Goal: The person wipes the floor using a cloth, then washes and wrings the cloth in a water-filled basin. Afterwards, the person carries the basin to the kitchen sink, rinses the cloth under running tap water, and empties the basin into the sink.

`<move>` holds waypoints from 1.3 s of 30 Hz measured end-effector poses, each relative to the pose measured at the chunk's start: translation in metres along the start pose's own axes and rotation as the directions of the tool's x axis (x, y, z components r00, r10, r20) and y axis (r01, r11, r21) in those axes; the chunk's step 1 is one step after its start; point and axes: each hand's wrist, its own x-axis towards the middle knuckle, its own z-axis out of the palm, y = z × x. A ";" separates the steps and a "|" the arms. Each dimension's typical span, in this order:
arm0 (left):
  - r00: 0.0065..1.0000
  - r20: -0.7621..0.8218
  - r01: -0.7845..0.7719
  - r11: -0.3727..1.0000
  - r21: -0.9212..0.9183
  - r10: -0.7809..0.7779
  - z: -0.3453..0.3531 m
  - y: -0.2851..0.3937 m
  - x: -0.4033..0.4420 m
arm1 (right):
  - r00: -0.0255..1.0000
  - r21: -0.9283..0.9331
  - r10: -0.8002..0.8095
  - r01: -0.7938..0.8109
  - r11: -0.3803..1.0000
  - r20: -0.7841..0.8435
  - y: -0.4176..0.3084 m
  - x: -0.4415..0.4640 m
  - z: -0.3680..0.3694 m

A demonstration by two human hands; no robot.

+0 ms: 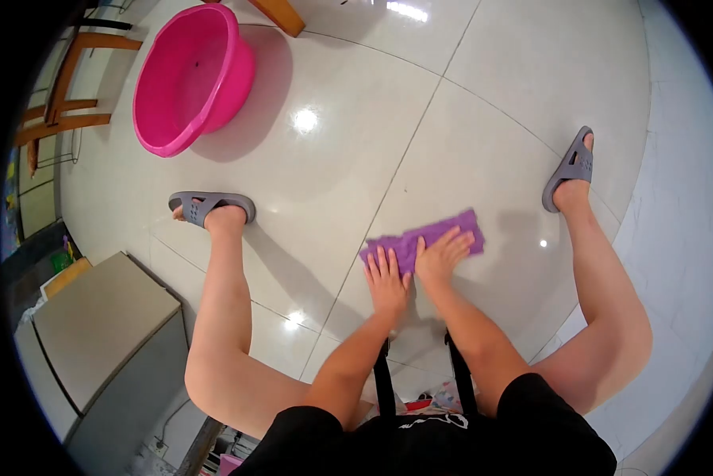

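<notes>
A purple cloth [409, 247] lies folded on the glossy tiled floor between my feet. My left hand [387, 278] rests on its left part, palm down with the fingers spread. Flat on the right part of the cloth is my right hand [443, 255], its fingers also stretched out. The two hands are side by side, and the cloth shows beyond the fingertips and to the right.
At the upper left a pink basin [190, 79] stands on the floor [332, 151]. Wooden chair legs [78, 119] are at the far left, above a grey cabinet [102, 325]. My feet in grey slippers [213, 205] are planted wide apart.
</notes>
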 end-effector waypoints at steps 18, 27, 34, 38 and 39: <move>0.984 0.172 0.027 0.998 0.057 -0.037 -0.025 0.031 0.013 | 0.981 0.076 0.184 -0.179 0.981 -0.068 0.025 0.023 -0.023; 0.940 0.173 -0.282 0.956 -0.086 0.293 -0.048 0.145 0.099 | 0.915 0.071 0.066 -0.041 0.997 -0.398 0.037 0.217 -0.077; 0.943 0.327 -0.064 0.998 0.016 0.055 -0.062 0.153 0.101 | 0.834 -0.111 -0.521 0.510 0.853 -0.182 -0.084 0.217 -0.095; 0.940 0.331 0.026 0.984 0.178 -0.085 -0.046 0.111 0.068 | 0.614 -0.027 -0.787 0.787 0.616 -0.052 -0.137 0.148 -0.070; 0.943 0.323 0.015 0.976 0.216 -0.086 -0.030 0.094 0.056 | 0.565 -0.035 -0.825 0.825 0.564 -0.002 -0.145 0.127 -0.061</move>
